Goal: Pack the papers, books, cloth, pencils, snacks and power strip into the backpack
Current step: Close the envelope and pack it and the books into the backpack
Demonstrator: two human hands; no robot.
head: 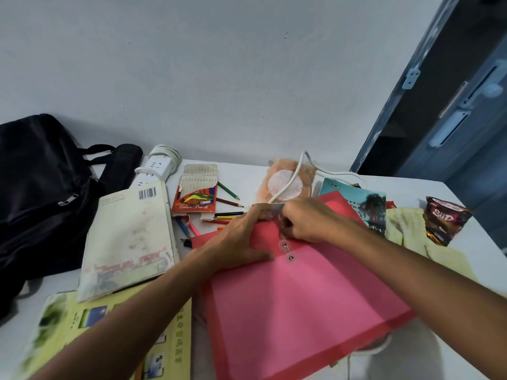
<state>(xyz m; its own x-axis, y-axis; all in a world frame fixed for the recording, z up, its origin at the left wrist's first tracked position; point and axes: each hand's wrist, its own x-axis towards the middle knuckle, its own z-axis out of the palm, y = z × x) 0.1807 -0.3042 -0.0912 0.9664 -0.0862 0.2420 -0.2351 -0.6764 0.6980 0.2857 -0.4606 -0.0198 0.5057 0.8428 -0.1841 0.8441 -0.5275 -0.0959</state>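
A pink-red paper folder [301, 303] with a two-button string clasp lies in front of me on the white table [247, 174]. My left hand [241, 239] rests flat on its upper left part. My right hand [310, 220] has its fingers curled at the folder's flap just above the clasp. A black backpack [41, 198] sits at the far left. A white power strip [159, 165], a worn white book [129, 239], a colour pencil box [196, 193] and loose pencils [227, 215] lie between the backpack and the folder.
A yellow-green book [82, 325] lies at the near left. Behind the folder are an orange snack packet [285, 182], a teal book [356, 201], a yellow cloth [406, 229] and a brown snack bag [444, 223]. A dark door [452, 105] stands at the right.
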